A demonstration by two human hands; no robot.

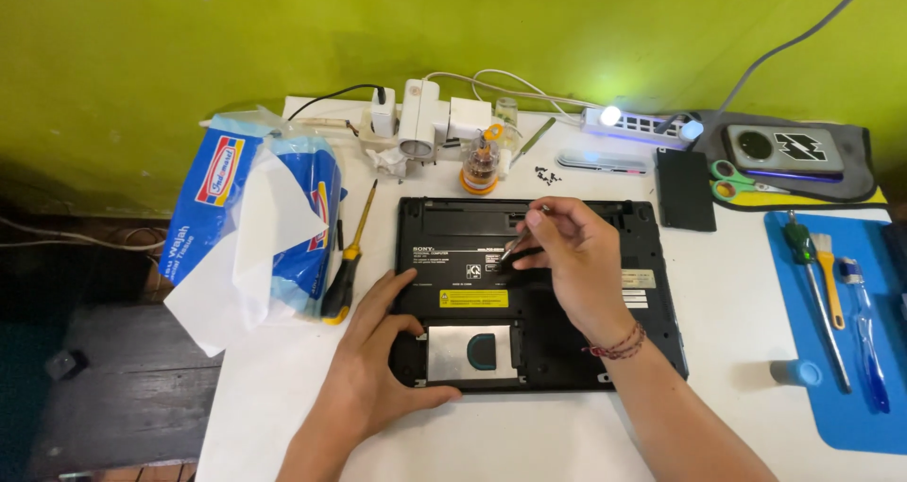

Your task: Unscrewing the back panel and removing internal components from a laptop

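Setting: Yellow-green wall behind a white counter (pixel 529 444), seen from above our own arms.
Laptop: black laptop (pixel 652 255), underside up, at the middle of the counter; a yellow label sits on its base and an open bay near its front edge shows a silver drive (pixel 453 350).
Left hand: our left hand (pixel 373 369) is spread, fingers resting on the laptop's near left corner beside the drive bay, gripping nothing.
Right hand: our right hand (pixel 576 260) is over the base, thumb and fingers pinching a small screwdriver (pixel 518 246) whose tip points down at the casing.
Left of laptop: a yellow-and-black screwdriver (pixel 348 265) lies on the counter; beyond it a blue tissue pack (pixel 203 208) with white sheets pulled out.
Far edge: an orange bit holder (pixel 481 165), loose black screws (pixel 544 173), white chargers (pixel 416 113), a lit power strip (pixel 633 123).
Right side: a blue mat (pixel 831 416) with a green-handled screwdriver (pixel 801 246), a brush (pixel 824 255) and a blue toothbrush (pixel 864 331); green scissors (pixel 732 180) farther back.
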